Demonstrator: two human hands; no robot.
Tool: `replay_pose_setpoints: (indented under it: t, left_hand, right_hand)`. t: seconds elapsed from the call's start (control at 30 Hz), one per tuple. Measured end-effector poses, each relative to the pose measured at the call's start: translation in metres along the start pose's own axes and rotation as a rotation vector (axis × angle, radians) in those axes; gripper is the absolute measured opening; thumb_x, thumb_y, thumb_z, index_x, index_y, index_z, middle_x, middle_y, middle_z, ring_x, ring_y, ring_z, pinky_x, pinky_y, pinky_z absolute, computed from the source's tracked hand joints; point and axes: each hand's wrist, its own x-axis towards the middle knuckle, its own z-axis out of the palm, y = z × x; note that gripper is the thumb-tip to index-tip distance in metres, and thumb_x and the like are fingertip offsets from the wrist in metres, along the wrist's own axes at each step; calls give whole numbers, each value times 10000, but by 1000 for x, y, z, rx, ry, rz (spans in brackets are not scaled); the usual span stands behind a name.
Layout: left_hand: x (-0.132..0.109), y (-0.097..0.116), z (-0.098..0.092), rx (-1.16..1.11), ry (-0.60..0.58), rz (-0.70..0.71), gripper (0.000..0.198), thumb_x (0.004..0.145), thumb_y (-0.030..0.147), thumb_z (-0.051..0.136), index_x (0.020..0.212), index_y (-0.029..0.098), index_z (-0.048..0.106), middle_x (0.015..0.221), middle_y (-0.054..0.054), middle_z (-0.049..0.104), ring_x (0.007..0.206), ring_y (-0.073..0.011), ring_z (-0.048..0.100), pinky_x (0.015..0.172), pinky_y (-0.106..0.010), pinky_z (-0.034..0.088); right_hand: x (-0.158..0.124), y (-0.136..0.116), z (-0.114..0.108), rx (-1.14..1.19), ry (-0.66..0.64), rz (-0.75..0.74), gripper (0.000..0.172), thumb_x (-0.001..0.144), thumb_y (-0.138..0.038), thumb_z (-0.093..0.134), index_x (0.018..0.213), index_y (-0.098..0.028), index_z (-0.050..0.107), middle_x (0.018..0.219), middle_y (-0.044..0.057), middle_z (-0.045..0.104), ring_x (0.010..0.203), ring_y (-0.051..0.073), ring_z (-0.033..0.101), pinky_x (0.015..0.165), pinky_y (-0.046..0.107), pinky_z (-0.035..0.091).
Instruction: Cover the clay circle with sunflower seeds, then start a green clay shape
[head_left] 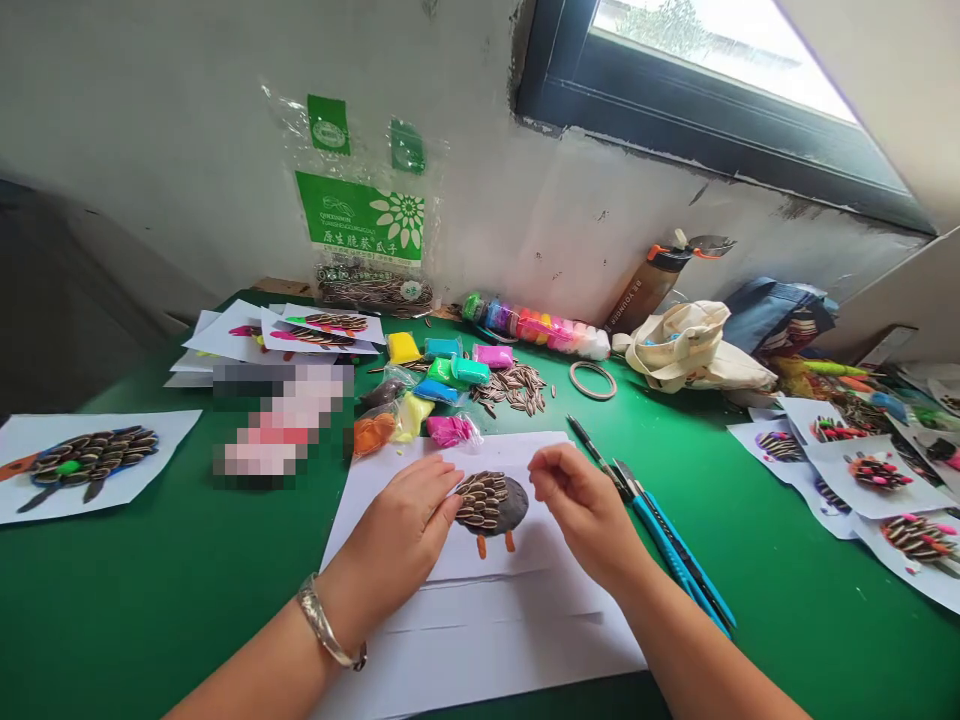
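Observation:
A sheet of white paper [525, 640] lies in front of me on a stack. On it is a flat dark grey clay shape [516, 506] with two short orange strips [481, 546] below. Overlapping sunflower seeds [482, 497] cover its left part; the right part is bare clay. My left hand [394, 540], a silver bangle at its wrist, rests on the paper with fingers stretched out, their tips by the seeds' left edge. To the right of the clay, my right hand [581, 505] is raised in a pinch. Whatever its fingertips hold, if anything, is too small to make out.
Behind the paper are loose seeds [514, 388] and colourful clay packets [450, 372]. A pen [592, 445] and blue utility knife [675, 545] lie right. A seed bag [367, 230] leans on the wall. Finished seed pictures [94, 460] lie left, others [881, 470] right.

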Motion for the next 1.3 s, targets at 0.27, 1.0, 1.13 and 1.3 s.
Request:
replay_pose_setpoints:
  t: [0.27,1.0,1.13,1.3]
  left_hand:
    - [4,-8,2,39,-21,-21,312,903,284,473,1102,172,685,1158,-78,681,1156,-254,580,996,-426,483]
    - [5,-18,12,133,13,-5,299,927,250,444,1104,164,669,1228,-110,623,1243,-288,470,1016,-497,447]
    - [4,-15,13,168,-30,-11,326,939,234,414,1140,142,654,1269,-126,591,1270,-295,434,1031,-499,428]
    - [3,-16,11,152,-32,-13,339,944,245,392,1157,177,647,1284,-100,589,1276,-284,437,1027,-495,432]
  right_hand:
    - [-13,17,9,-55,-63,-46,101,900,-197,478,851,-213,565,816,7,563,730,137,495,636,246,384]
    - [-13,9,14,-141,-119,-94,135,879,-116,443,807,-212,505,776,8,527,672,133,491,595,244,385]
    - [-14,11,14,-130,-129,-75,142,885,-108,443,808,-215,496,786,3,534,703,136,499,615,245,380]
    - [-15,13,14,-124,-130,-56,140,923,-151,423,833,-216,508,812,8,539,704,135,502,616,251,382]
